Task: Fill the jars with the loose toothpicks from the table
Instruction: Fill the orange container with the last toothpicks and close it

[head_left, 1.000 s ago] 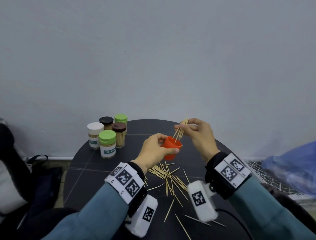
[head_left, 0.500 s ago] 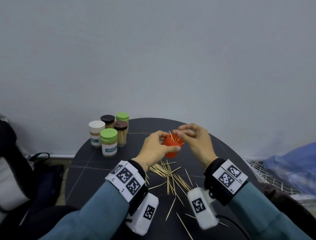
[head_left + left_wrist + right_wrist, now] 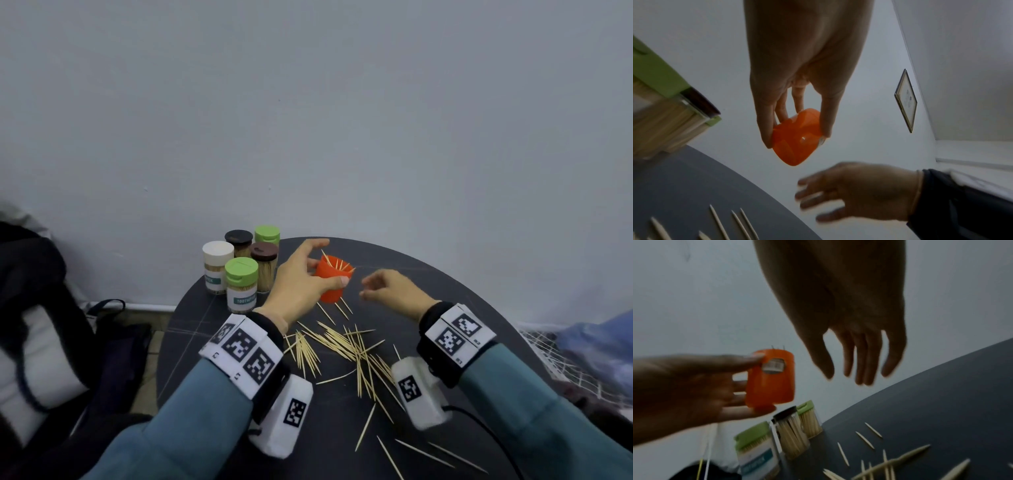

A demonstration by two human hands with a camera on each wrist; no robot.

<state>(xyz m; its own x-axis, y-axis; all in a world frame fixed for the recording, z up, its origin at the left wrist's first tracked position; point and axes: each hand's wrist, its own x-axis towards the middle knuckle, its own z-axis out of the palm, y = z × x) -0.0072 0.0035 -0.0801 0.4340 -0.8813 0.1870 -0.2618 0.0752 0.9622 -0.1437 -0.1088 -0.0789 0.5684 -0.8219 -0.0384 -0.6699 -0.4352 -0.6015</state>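
Nearest of all, a few stray toothpicks (image 3: 424, 453) lie apart from one another at the near edge of the round dark table (image 3: 479, 308); four can be counted there, with a fifth just above them. Beyond these, between the two wrists, lies the main heap of loose toothpicks (image 3: 346, 346), crossed over one another and too many to count.

Past the heap, the left hand (image 3: 301, 284) holds one orange jar (image 3: 331, 281) lifted clear of the table, open mouth upward. The thumb presses one side and the fingers curl round the other, as the left wrist view (image 3: 797, 136) shows from beneath. It is a small translucent orange tub, tilted a little, with a pale sticker on its side in the right wrist view (image 3: 770, 378). At least five toothpick tips stand out above its rim; the rest inside cannot be counted.

Just to the right of the jar, apart from it, the right hand (image 3: 394, 291) hangs above the table with its fingers loose and spread, pointing toward the jar and grasping nothing. It is blurred in all three views.

Farther back on the left stand five capped jars (image 3: 241, 284), touching or nearly so: two with green caps, one white, one black, one dark brown. They are clear-walled and packed with upright toothpicks. The front green one bears a white and teal label.
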